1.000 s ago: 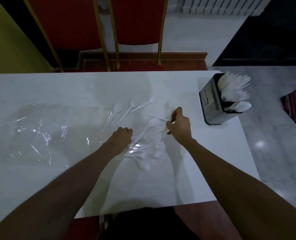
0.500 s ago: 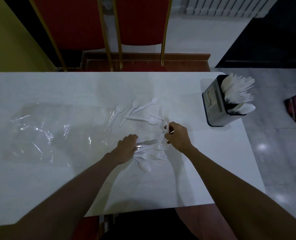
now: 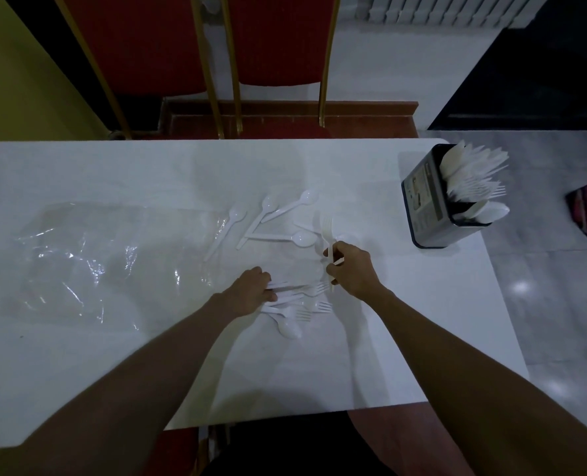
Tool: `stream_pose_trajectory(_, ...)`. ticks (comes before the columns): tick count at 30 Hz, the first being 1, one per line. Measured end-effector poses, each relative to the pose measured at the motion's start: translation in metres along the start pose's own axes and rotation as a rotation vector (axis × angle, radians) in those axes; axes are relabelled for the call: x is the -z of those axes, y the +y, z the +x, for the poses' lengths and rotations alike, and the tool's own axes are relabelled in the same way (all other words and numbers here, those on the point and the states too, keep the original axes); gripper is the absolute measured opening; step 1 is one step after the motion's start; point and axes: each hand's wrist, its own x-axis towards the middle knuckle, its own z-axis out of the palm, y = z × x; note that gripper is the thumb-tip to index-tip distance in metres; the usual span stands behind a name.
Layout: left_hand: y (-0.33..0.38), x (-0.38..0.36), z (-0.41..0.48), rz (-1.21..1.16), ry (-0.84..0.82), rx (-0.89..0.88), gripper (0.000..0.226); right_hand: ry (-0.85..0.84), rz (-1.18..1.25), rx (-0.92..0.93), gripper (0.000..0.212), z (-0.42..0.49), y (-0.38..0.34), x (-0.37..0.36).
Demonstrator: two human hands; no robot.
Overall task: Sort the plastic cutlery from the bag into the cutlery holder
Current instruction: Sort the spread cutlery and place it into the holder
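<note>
In the head view, the cutlery holder (image 3: 425,201) stands at the right edge of the table (image 3: 113,173), in the upper right of the frame. It is already packed with white pieces, forks and spoons among them, so by my reading most of the sorting is done.

The clear bag (image 3: 79,262) lies flat at left centre and looks emptied. What is left lies on the table in mid frame: several spoons (image 3: 274,214) fanned out above the hands, and a small heap of loose forks (image 3: 305,304) with one more spoon just below them.

The right hand (image 3: 352,269) pinches a fork (image 3: 327,228), perhaps more than one, tines pointing up the frame. The left hand (image 3: 250,292) has its fingers bent over the heap's handles; I cannot tell whether it grips or only presses.
</note>
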Motion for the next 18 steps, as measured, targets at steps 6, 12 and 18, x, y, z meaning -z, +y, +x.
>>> stream_pose_trajectory(6,-0.007,0.010,-0.013,-0.057,0.161,0.105,0.011,-0.016,0.003,-0.015,0.020,-0.001,0.001,0.002)
stream_pose_trajectory(12,0.009,0.011,-0.040,-0.002,0.020,0.036,0.028,-0.062,0.005,-0.039,0.019,0.000,-0.003,0.003)
stream_pose_trajectory(18,-0.001,-0.005,-0.036,0.207,-0.011,-0.064,0.036,-0.091,-0.012,-0.020,0.017,-0.001,-0.003,0.000)
